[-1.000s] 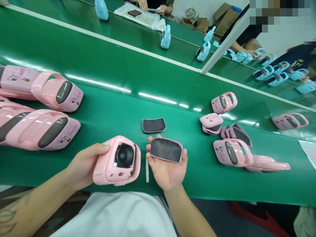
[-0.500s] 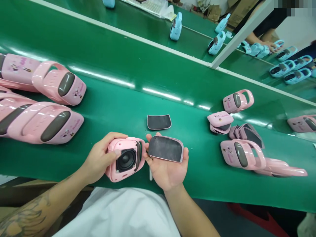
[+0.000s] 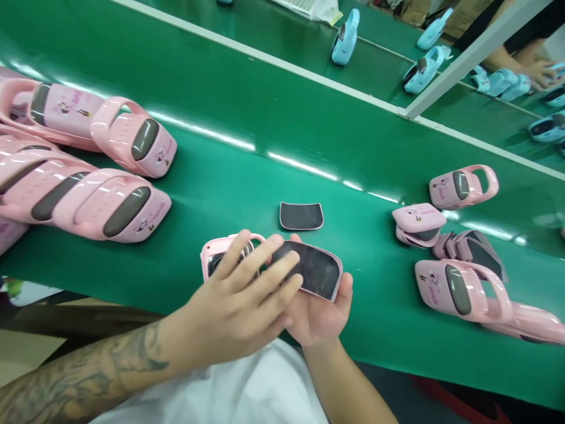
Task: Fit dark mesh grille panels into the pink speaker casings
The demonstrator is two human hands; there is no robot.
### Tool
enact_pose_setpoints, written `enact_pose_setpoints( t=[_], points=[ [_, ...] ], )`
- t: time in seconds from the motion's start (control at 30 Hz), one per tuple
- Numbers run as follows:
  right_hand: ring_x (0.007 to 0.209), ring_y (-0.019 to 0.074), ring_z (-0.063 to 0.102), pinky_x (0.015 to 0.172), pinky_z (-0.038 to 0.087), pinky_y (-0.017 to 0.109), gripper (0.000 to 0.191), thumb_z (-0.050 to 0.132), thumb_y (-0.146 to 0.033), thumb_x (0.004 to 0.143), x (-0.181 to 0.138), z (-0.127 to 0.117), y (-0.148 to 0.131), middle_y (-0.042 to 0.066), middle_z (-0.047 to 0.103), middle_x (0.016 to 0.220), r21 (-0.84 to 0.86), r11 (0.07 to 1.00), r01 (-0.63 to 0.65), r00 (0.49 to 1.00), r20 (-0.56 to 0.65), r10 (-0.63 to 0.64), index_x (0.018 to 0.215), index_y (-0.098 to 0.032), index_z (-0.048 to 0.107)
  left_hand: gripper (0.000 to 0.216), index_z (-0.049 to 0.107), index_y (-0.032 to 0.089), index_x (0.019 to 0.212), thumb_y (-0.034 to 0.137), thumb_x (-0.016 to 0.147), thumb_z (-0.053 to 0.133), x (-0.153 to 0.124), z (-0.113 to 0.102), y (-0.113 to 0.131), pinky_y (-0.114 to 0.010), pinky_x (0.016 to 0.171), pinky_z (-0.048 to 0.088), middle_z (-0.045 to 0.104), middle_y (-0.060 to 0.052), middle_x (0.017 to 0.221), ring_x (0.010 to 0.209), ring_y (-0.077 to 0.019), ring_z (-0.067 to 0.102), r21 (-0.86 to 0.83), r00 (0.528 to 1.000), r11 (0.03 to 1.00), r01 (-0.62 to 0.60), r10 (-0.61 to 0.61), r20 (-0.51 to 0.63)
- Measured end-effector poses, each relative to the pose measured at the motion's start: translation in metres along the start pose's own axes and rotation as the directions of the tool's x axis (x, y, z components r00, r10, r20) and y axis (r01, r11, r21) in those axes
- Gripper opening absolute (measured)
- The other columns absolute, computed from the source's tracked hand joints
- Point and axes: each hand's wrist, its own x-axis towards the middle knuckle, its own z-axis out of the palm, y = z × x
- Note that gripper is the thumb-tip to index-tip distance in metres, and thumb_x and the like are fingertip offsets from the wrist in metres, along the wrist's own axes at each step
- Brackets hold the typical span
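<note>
My right hand [image 3: 318,315], palm up, holds a curved pink-edged speaker cover [image 3: 324,270] with its black inner face upward. My left hand [image 3: 247,300] reaches across with fingers stretched and apart. Its fingertips overlap the near end of that cover; whether they press on it I cannot tell. Behind the left hand, a pink speaker body [image 3: 210,246] stands on the green table, its round black driver partly hidden by the fingers. A second cover [image 3: 301,217] lies black side up just beyond my hands.
Rows of pink handled speakers [image 3: 128,206] stand at the left. At the right are another speaker [image 3: 459,288], a stack of covers [image 3: 474,250] and a pink cover [image 3: 419,218]. Past a white rail [image 3: 291,68] stand blue speakers [image 3: 345,38]; a co-worker's hands [image 3: 541,73] work at the upper right.
My left hand has let go of the pink speaker body and moved right, over the cover in my right hand. The view has shifted, so the table things appear displaced.
</note>
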Motion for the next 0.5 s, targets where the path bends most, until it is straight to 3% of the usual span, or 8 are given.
enact_pose_setpoints(
  t=[0.1, 0.3, 0.5],
  points=[
    [0.164, 0.0353, 0.043, 0.133, 0.037, 0.066, 0.088, 0.063, -0.089, 0.084, -0.003, 0.002, 0.0, 0.009, 0.062, 0.164, -0.019, 1.0, -0.023, 1.0, -0.017, 0.023, 0.154, -0.034, 0.064, 0.039, 0.069, 0.017, 0.141, 0.03, 0.105, 0.064, 0.012, 0.009, 0.011, -0.069, 0.139, 0.02, 0.073, -0.015, 0.149, 0.153, -0.0413, 0.057, 0.013, 0.999, 1.0, -0.019, 0.018, 0.052],
    [0.165, 0.0364, 0.043, 0.134, 0.035, 0.067, 0.09, 0.069, -0.089, 0.079, -0.003, 0.007, 0.001, 0.008, 0.059, 0.166, -0.03, 0.999, -0.014, 0.999, -0.035, 0.013, 0.151, -0.035, 0.065, 0.033, 0.072, 0.007, 0.132, 0.023, 0.105, 0.061, 0.021, 0.012, 0.012, -0.076, 0.132, 0.032, 0.078, -0.022, 0.136, 0.136, -0.043, 0.069, 0.023, 0.997, 0.998, -0.056, 0.055, 0.053],
    [0.167, 0.0373, 0.039, 0.133, 0.036, 0.069, 0.097, 0.068, -0.092, 0.078, -0.003, 0.003, 0.001, 0.009, 0.057, 0.169, -0.027, 0.999, -0.029, 0.999, -0.025, 0.028, 0.156, -0.035, 0.059, 0.035, 0.071, 0.011, 0.135, 0.022, 0.103, 0.064, 0.018, 0.014, 0.011, -0.079, 0.128, 0.036, 0.076, -0.023, 0.14, 0.135, -0.0442, 0.069, -0.099, 0.998, 0.995, -0.019, 0.024, 0.051]
  ],
)
